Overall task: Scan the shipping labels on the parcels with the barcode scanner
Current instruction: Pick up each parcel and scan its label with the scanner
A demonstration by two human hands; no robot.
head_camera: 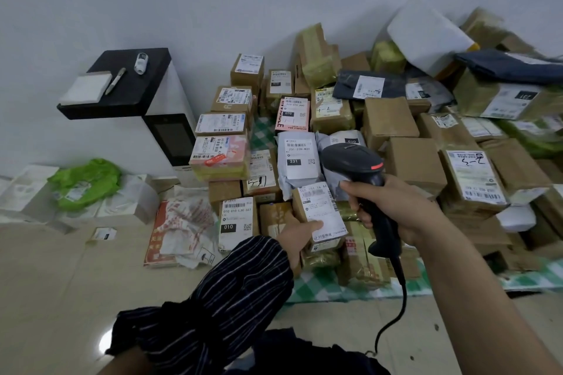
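My right hand grips the handle of a black corded barcode scanner, whose head points toward the pile. My left hand, in a striped sleeve, holds a small cardboard parcel by its lower left edge, thumb on its white shipping label. The label faces up, just left of and below the scanner head. Behind it lie a white bag parcel marked 231 and a box marked 010.
Several labelled cardboard boxes and bags are heaped on a green checked cloth against the wall. A white machine with a black top stands at the left, with a pen and a pad on it. Green and white bags lie on the floor.
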